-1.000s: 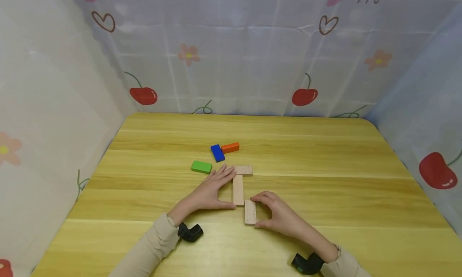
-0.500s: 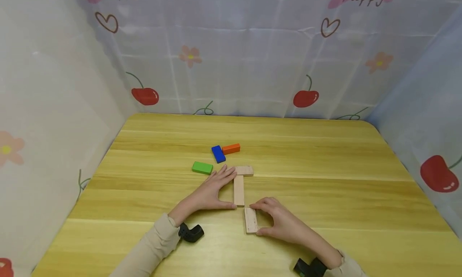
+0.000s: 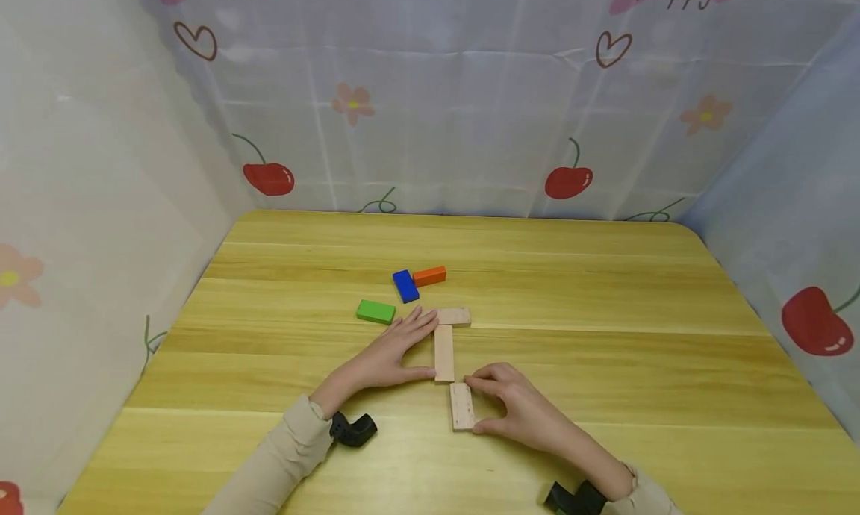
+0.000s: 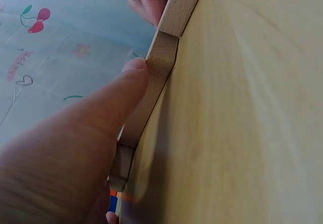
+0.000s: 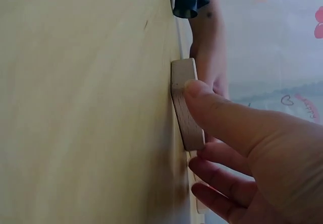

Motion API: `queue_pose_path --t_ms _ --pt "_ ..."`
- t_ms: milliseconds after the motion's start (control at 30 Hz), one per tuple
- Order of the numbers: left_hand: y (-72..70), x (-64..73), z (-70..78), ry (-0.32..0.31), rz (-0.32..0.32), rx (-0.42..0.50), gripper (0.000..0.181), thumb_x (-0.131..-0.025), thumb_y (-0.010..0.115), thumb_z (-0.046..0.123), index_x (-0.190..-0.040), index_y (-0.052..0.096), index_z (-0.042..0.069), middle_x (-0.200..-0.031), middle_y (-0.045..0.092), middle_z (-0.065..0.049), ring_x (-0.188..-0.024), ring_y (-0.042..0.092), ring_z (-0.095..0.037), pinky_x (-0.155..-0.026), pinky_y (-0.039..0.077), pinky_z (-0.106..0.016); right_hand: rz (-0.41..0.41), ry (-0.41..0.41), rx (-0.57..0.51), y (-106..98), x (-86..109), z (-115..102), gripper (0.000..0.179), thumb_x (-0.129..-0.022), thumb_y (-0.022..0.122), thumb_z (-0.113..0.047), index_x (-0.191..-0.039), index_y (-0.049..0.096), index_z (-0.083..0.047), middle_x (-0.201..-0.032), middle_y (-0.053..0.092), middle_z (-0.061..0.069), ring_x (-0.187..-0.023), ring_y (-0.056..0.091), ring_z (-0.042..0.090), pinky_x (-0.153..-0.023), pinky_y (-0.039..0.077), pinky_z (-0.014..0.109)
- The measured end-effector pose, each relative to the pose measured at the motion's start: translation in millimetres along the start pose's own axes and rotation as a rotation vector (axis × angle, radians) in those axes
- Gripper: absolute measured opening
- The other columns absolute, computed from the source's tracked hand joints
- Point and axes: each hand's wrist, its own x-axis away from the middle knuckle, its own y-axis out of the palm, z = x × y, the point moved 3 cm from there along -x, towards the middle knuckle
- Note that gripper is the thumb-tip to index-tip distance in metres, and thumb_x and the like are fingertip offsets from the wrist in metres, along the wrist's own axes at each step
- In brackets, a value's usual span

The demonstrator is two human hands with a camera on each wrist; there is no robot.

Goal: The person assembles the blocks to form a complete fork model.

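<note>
Three plain wooden blocks lie on the table in the head view. A crosswise block sits at the far end of a lengthwise block. A third wooden block lies at the lengthwise block's near end, offset slightly right. My left hand is spread beside the first two, fingertips at the crosswise block. Its thumb rests against the lengthwise block's left side near the end. With thumb and fingers at its right side, my right hand holds the third block, whose edge shows in the right wrist view.
Beyond the left hand lie a green block, a blue block and an orange block, the last two close together. The wooden table is bordered by printed curtains. Each wrist wears a black device.
The right hand has drawn the third block toward the person, then moved it slightly left against the lengthwise block's near end. The left thumb has shifted from that end to the block's left side.
</note>
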Motion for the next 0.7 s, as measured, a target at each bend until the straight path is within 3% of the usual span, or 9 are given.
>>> queue_pose_path --t_ms 167,400,700 --pt "0.5 0.5 -0.3 0.005 0.009 -0.001 0.086 -0.086 0.06 0.053 -0.149 0.023 0.008 -0.154 0.016 -0.004 -0.14 0.003 -0.024 -0.11 0.007 -0.046 0.012 -0.029 0.014 4 -2.4 -3 0.067 -0.075 0.079 -0.035 -0.129 0.056 -0.003 -0.124 0.052 0.001 -0.116 0.045 0.019 -0.094 0.04 0.042" --pt "1.5 0.1 -1.2 0.009 0.012 -0.013 0.084 -0.087 0.058 0.054 -0.15 0.022 0.01 -0.154 0.016 -0.003 -0.14 0.003 -0.023 -0.11 0.007 -0.046 0.008 0.009 0.055 7 -3.0 -6 0.067 -0.076 0.078 -0.037 -0.128 0.057 0.0 -0.136 0.047 0.009 -0.131 0.031 0.03 -0.102 0.026 0.054" --pt "1.1 0.0 -1.3 0.003 0.011 -0.011 0.083 -0.087 0.059 0.052 -0.15 0.023 0.01 -0.154 0.016 -0.003 -0.14 0.002 -0.021 -0.11 0.007 -0.045 0.016 0.01 0.091 14 -6.1 -13 0.065 -0.079 0.074 -0.04 -0.128 0.058 -0.002 -0.138 0.047 0.009 -0.134 0.027 0.028 -0.105 0.021 0.052"
